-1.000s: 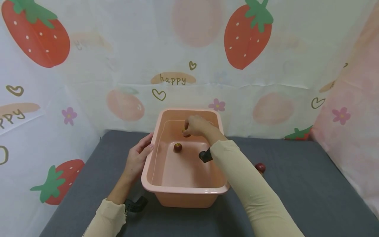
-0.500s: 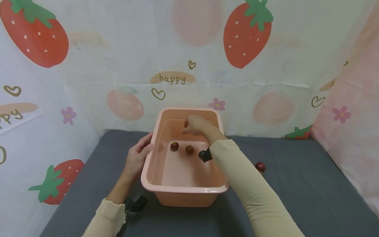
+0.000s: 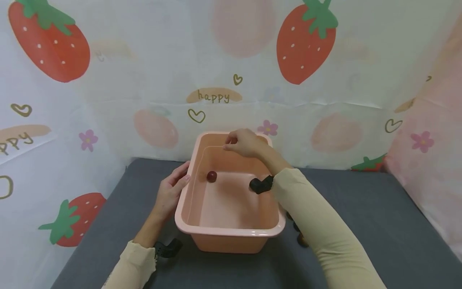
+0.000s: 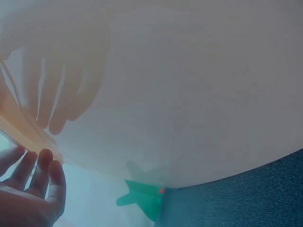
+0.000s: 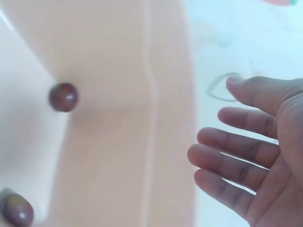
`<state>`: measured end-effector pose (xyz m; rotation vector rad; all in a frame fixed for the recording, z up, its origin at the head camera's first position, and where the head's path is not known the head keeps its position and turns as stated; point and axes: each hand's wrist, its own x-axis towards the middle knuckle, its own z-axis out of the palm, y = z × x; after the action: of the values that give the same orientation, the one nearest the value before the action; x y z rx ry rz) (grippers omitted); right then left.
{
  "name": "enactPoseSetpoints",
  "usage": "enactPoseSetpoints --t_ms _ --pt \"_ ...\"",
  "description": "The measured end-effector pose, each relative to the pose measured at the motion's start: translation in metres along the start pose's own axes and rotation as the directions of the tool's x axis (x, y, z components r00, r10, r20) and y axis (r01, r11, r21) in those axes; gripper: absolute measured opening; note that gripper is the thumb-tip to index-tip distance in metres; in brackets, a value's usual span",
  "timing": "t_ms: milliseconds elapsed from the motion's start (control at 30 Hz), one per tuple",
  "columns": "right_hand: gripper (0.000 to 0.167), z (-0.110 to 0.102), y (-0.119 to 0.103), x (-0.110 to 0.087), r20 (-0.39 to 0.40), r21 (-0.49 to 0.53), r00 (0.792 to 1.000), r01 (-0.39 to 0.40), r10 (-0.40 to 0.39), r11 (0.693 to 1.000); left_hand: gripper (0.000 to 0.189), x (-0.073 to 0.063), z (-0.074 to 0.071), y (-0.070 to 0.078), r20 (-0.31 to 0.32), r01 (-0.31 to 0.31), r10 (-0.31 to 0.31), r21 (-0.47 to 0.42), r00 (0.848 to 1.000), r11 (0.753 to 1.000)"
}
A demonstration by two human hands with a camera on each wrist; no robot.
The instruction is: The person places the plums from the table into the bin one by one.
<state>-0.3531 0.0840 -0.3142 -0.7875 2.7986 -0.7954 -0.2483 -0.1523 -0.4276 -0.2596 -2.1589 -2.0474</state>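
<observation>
A pink plastic basin [image 3: 231, 232] stands on the grey cloth. My left hand [image 3: 170, 192] rests against its left rim, fingers and thumb at the outer edge; in the left wrist view the fingertips touch the underside of the rim. My right hand [image 3: 244, 142] hovers over the basin's far end, holding nothing, its fingers loosely bent and thumb apart in the right wrist view. Inside the basin lies a small round dark-red fruit [image 3: 211, 176], plum-like. A second such fruit [image 5: 17, 209] shows in the right wrist view; the right wrist's black camera mostly hides it in the head view.
Several dark round fruits [image 3: 302, 240] lie on the grey cloth [image 3: 361, 208] right of the basin, partly covered by my right sleeve. A strawberry-printed white backdrop [image 3: 202, 52] rises close behind the basin and at both sides.
My right hand let go of a fruit inside the basin, then lifted and its forearm shifted right. That fruit rolled right, behind the wrist camera; the other moved slightly left. The left hand stayed put.
</observation>
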Motion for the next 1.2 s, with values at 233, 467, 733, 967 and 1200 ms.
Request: enactPoseSetpoints --t_ms 233,467,733,967,1200 --pt "0.027 -0.035 -0.005 -0.036 -0.116 -0.008 0.991 0.064 -0.064 0.998 0.048 0.001 -0.001 0.000 -0.004 -0.010 0.010 0.009 1.000 1.000" --pt "0.023 -0.049 0.003 -0.074 -0.231 -0.030 0.953 0.195 -0.197 0.980 0.048 0.003 -0.005 0.002 -0.029 -0.019 0.019 0.002 0.999 1.000" --pt "0.017 -0.044 0.034 -0.117 -0.320 -0.032 0.916 0.243 -0.240 0.970 0.049 0.004 -0.007 0.003 -0.036 0.018 -0.015 0.064 0.999 0.998" --pt "0.016 -0.042 0.065 -0.163 -0.368 -0.031 0.908 0.204 -0.201 0.979 0.048 0.004 -0.002 0.000 -0.022 -0.002 0.002 0.018 1.000 1.000" --pt "0.015 -0.017 0.092 -0.204 -0.383 -0.078 0.898 0.201 -0.215 0.976 0.048 0.002 -0.001 -0.003 -0.006 -0.019 0.019 0.017 1.000 1.000"
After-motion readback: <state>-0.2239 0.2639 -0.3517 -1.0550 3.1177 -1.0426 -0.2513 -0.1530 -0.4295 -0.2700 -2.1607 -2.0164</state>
